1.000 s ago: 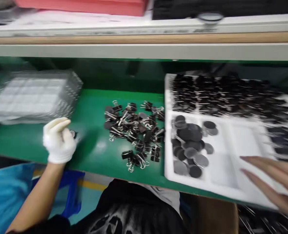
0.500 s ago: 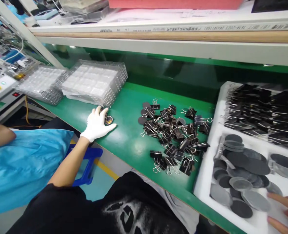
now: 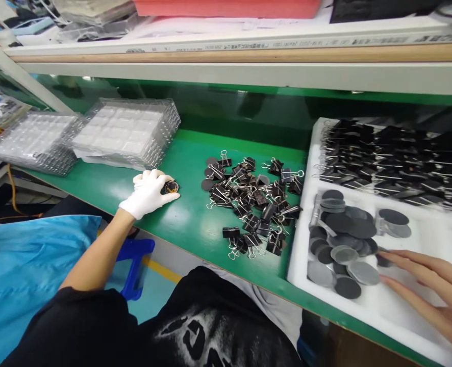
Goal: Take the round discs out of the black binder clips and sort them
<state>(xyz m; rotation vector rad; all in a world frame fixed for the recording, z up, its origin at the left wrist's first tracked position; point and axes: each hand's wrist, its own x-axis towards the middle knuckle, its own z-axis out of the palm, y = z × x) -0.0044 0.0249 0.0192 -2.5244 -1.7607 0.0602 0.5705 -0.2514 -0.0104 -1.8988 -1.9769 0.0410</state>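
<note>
My left hand (image 3: 146,194), in a white glove, rests on the green bench with fingers and thumb curled around a small round part (image 3: 171,187) that has a dark rim and orange inside. On the right my bare right hand (image 3: 434,288) reaches into a white foam tray (image 3: 297,255). Its thumb and fingers are apart, the tips beside a pile of dark and grey round discs (image 3: 344,227). One dark disc (image 3: 384,260) lies by the fingertips, partly covered. Black binder clips (image 3: 258,199) are heaped on the bench between my hands.
Clear plastic trays (image 3: 124,130) are stacked at the back left, with another stack (image 3: 34,140) beside them. More binder clips (image 3: 394,158) fill the tray's far compartment. A shelf (image 3: 226,76) spans above the bench. Someone's blue garment (image 3: 38,265) is at the left.
The view has turned right. My left fingers have closed in around the round part. My right hand has come further into the tray, its fingertips now at the discs' right edge.
</note>
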